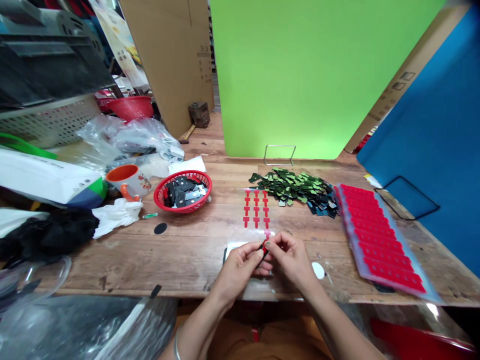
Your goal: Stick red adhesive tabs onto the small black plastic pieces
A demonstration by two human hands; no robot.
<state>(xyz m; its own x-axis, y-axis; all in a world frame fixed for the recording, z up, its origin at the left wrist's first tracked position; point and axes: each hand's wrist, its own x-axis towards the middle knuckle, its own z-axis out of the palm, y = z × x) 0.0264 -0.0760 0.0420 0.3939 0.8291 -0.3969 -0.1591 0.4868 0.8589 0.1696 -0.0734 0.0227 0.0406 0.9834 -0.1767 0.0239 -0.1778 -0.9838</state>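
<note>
Near the table's front edge, my left hand (243, 262) pinches a small black piece (264, 251) between thumb and fingers. My right hand (290, 255) closes on a small red piece (266, 244) that lies against the black one. Just beyond my hands, a clear sheet bears rows of red T-shaped pieces (256, 210). Behind it to the right spreads a pile of dark flat pieces (296, 187). A red basket (159, 204) at the left holds black and metallic parts. On the right, a stack of clear sheets carries rows of red pieces (378, 232).
An orange-rimmed mug (137, 182), white tissue (120, 215) and black cloth (56, 237) sit at the left. A green panel (300, 75) stands behind, with a blue panel (431, 135) at the right. A white disc (318, 270) lies beside my right hand.
</note>
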